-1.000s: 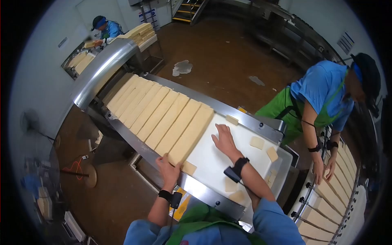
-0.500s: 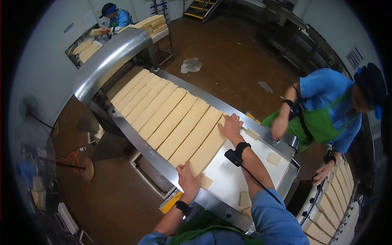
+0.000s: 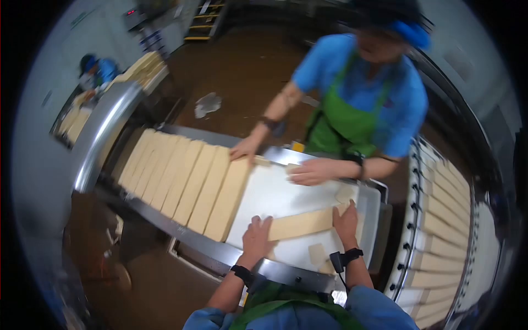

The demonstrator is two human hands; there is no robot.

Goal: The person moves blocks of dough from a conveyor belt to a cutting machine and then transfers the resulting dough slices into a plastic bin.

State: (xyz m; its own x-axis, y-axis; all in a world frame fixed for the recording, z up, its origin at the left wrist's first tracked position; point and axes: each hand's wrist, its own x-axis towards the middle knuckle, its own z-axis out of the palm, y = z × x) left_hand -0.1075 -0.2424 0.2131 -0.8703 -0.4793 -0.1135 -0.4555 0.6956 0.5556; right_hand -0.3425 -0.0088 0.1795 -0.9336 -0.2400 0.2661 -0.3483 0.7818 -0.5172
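A long pale-yellow slab [image 3: 302,224], doughy in look, lies crosswise between my two hands near the front of the white conveyor surface [image 3: 264,192]. My left hand [image 3: 257,239] grips its left end, fingers pointing away from me. At the other end, my right hand [image 3: 346,223] is closed round the slab. A small flat offcut [image 3: 317,254] rests just in front of it. To the left, a row of similar slabs [image 3: 190,181] lies side by side on the conveyor, apart from my hands.
Across the conveyor a co-worker in a green apron [image 3: 352,113] touches the row's last slab with one hand [image 3: 246,148]; the other hand [image 3: 316,171] is over a small offcut. A curved metal hood [image 3: 107,137] spans the far end. Another conveyor [image 3: 440,242] with slabs runs along the right.
My hands have left the end of the row and moved right, now holding a single slab. The co-worker has turned in and reached over the conveyor. My view has shifted.
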